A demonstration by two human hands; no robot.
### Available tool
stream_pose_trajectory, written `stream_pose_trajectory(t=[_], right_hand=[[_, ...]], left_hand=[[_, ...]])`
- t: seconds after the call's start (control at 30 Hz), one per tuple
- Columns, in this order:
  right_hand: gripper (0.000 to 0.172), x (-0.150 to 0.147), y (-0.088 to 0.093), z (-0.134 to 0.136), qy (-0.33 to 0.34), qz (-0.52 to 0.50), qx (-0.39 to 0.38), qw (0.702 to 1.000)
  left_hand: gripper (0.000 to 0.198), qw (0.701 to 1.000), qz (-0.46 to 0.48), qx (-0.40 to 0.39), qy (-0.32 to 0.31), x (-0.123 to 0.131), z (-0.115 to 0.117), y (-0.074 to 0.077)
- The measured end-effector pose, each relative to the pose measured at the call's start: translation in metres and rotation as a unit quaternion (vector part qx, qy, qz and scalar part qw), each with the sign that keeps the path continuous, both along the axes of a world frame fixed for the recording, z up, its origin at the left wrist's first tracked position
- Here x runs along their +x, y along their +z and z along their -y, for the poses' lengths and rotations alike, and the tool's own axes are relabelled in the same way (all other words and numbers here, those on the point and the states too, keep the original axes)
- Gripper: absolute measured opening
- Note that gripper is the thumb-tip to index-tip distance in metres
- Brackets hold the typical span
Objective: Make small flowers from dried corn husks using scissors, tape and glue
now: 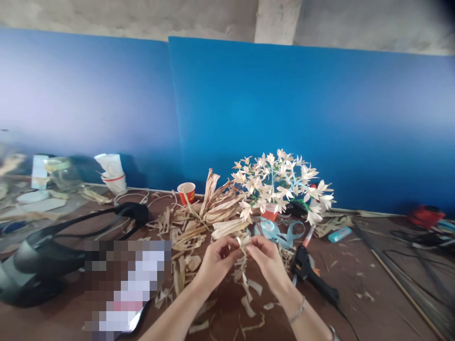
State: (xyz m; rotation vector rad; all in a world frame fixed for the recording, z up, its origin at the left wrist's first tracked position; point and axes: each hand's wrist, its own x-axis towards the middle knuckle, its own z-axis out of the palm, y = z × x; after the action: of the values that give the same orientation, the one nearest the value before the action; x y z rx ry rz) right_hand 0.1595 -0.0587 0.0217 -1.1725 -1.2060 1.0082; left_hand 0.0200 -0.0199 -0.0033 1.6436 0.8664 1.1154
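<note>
My left hand [221, 259] and my right hand [265, 258] meet near the middle of the table, fingertips pinched on a small pale husk piece [243, 242] between them. Loose husk strips [248, 293] lie below them on the brown tabletop. Just beyond my hands is a heap of dried husks [220, 203]. Behind and to the right, a bunch of pale husk flowers [280, 177] on green and light-blue stems stands in a red cup [269, 212]. A light-blue ribbon [275, 231] lies beside that cup.
A black glue gun [313, 274] lies right of my right hand, its cord trailing forward. Further right are a light-blue object [340, 234] and cables. Leftward are a red cup [186, 192], white cups [114, 182], a black strapped device [42, 255] and a blurred-out phone-like object [133, 289].
</note>
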Motion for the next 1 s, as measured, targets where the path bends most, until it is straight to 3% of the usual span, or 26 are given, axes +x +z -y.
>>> stream_pose_trajectory(t=[0.17,0.43,1.0], right_hand=[[0.012,0.0033,-0.0024,-0.0014,-0.002,0.028,-0.006,1.000],[0.011,0.0044,0.0019,-0.0005,0.014,0.086,-0.014,0.996],[0.018,-0.0008,0.0040,0.0013,0.025,-0.009,-0.036,0.999]], left_hand=[[0.015,1.000,0.001,-0.016,0.006,0.0007,-0.0020,-0.0035],[0.015,0.989,0.028,-0.136,-0.042,0.0047,0.0019,0.0004],[0.005,0.989,0.050,-0.140,-0.025,0.0036,0.0035,0.0022]])
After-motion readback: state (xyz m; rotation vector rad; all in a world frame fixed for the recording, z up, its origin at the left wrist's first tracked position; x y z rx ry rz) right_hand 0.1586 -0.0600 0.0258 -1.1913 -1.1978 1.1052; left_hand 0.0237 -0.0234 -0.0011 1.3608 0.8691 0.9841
